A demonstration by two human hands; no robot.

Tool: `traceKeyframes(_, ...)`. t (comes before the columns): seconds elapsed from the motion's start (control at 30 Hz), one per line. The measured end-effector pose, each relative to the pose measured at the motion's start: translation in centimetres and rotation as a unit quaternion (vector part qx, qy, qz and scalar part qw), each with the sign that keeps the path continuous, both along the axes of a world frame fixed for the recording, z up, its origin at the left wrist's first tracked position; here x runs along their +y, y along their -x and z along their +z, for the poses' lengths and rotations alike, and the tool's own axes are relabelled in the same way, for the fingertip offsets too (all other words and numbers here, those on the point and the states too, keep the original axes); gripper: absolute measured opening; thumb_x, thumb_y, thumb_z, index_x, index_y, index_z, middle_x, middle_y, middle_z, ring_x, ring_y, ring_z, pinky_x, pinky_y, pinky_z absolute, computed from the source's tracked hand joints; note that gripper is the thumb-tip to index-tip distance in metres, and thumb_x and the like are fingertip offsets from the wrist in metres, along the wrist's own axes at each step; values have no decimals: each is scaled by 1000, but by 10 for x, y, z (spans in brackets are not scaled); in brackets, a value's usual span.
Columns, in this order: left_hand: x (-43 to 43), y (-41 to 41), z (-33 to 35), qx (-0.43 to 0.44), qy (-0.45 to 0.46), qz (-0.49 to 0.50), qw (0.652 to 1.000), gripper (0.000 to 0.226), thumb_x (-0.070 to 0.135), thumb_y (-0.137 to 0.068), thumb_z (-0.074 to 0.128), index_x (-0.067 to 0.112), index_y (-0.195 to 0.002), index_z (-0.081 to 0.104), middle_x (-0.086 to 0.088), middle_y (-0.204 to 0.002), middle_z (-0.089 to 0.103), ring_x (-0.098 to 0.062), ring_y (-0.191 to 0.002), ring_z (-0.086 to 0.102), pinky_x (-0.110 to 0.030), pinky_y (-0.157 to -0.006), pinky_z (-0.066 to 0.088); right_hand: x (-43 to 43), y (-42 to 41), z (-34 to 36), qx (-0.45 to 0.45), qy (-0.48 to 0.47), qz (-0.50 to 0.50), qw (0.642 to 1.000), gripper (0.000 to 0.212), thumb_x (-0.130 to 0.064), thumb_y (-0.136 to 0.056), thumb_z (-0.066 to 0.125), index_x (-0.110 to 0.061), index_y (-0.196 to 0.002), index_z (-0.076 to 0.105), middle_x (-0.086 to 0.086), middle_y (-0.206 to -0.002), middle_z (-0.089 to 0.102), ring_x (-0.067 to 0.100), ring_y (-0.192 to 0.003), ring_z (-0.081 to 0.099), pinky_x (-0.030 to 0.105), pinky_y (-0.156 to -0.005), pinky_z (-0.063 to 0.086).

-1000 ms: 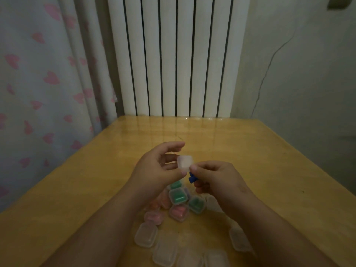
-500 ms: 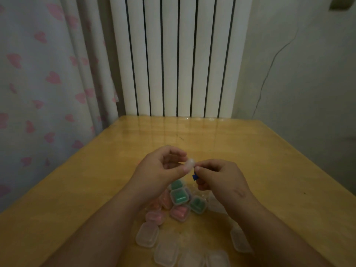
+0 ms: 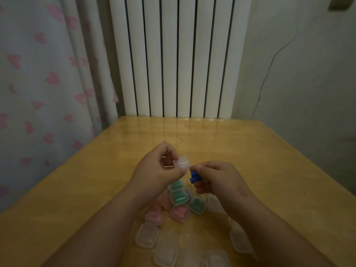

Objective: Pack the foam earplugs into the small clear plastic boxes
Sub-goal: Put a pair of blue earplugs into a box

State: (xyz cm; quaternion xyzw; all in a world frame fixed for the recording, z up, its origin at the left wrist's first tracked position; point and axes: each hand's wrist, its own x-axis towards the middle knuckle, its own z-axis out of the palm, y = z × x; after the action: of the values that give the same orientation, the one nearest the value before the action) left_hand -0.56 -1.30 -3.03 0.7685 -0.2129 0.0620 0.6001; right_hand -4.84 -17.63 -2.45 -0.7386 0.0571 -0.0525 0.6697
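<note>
- Blue earplugs [image 3: 193, 177] sit mostly inside the right hand [image 3: 217, 180]; their number cannot be told.
- Clear box [image 3: 182, 162] pinched by the left hand [image 3: 156, 170]: lid state unclear.
- Left arm [image 3: 115, 218] hides part of the pink boxes [image 3: 155, 217].
- Bottom edge cuts off empty boxes [image 3: 192, 259].

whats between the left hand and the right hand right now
In the head view, the small clear box, pinched by the left hand, fills the gap; just below it the blue earplugs stick out of the right hand.

Blue earplugs [image 3: 193, 177]; pink-heart curtain [image 3: 38, 83]; yellow-tan table [image 3: 269, 180].
</note>
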Motion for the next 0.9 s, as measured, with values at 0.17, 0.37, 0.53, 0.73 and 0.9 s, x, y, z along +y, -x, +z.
traceKeyframes(0.17, 0, 0, 0, -11, -10, 11, 1000, 29, 16, -71, 84, 24, -78, 57, -9, -91, 68, -24, -83, 70, -51, -78, 59, 1, 4, 0, -3, 5, 50, 999, 19, -22, -92, 63, -7, -89, 75, 5, -69, 69, 13, -60, 63, 25, -60, 54)
traceKeyframes(0.37, -3, 2, -5, -60, -73, 20, 995, 23, 23, -76, 80, 22, -78, 57, 0, -92, 66, -12, -87, 69, -36, -73, 61, 1, 4, -1, -15, 18, 50, 998, 14, -18, -88, 68, -7, -87, 77, 6, -72, 69, 12, -61, 60, 23, -60, 50)
traceKeyframes(0.53, -4, 4, -5, -118, -134, 59, 982, 18, 31, -80, 74, 28, -79, 57, 7, -85, 66, -7, -81, 67, -35, -70, 59, 3, 4, -1, 1, 26, 38, 999, 14, -16, -88, 65, -9, -86, 76, 4, -69, 69, 11, -59, 60, 23, -59, 50)
traceKeyframes(0.73, -3, 7, -4, -197, -202, 90, 955, 24, 47, -68, 62, 33, -86, 54, 14, -86, 61, -4, -84, 56, -38, -72, 52, 5, 3, -1, 41, 18, 22, 999, 15, -14, -84, 62, -6, -82, 74, 3, -66, 63, 13, -60, 56, 24, -56, 47)
traceKeyframes(0.9, -6, 10, -3, -264, -182, 102, 942, 31, 45, -68, 59, 27, -92, 64, 13, -80, 59, -8, -78, 54, -35, -65, 51, 7, 4, 4, 90, -104, 33, 990, 11, -4, -82, 54, -4, -73, 61, 3, -57, 50, 13, -51, 44, 27, -51, 37)
